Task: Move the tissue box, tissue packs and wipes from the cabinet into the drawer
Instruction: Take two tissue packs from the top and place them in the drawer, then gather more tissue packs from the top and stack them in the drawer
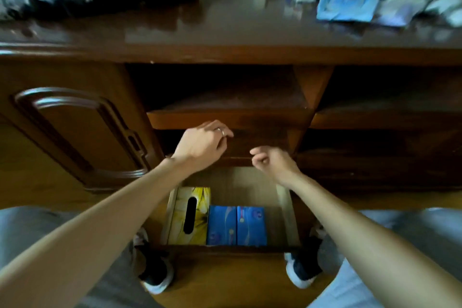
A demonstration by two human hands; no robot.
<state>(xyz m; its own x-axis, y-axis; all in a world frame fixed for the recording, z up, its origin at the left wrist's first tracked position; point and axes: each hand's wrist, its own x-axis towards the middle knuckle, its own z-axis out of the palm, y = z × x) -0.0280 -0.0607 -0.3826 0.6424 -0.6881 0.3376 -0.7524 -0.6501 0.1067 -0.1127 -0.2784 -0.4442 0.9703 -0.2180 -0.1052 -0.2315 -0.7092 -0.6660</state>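
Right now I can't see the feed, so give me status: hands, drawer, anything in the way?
Left hand and right hand empty, above open drawer. Yellow tissue box and two blue tissue packs inside. More packs on cabinet top. Nothing blocking.

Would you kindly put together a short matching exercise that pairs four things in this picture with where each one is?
Things:
1. yellow tissue box
2. two blue tissue packs
3. light blue wipes pack
4. left hand

Places:
A. on the cabinet top, toward the right
B. against the left wall of the open drawer
C. raised in front of the shelf edge
D. side by side in the drawer, right of the box

Pairs: 1-B, 2-D, 3-A, 4-C
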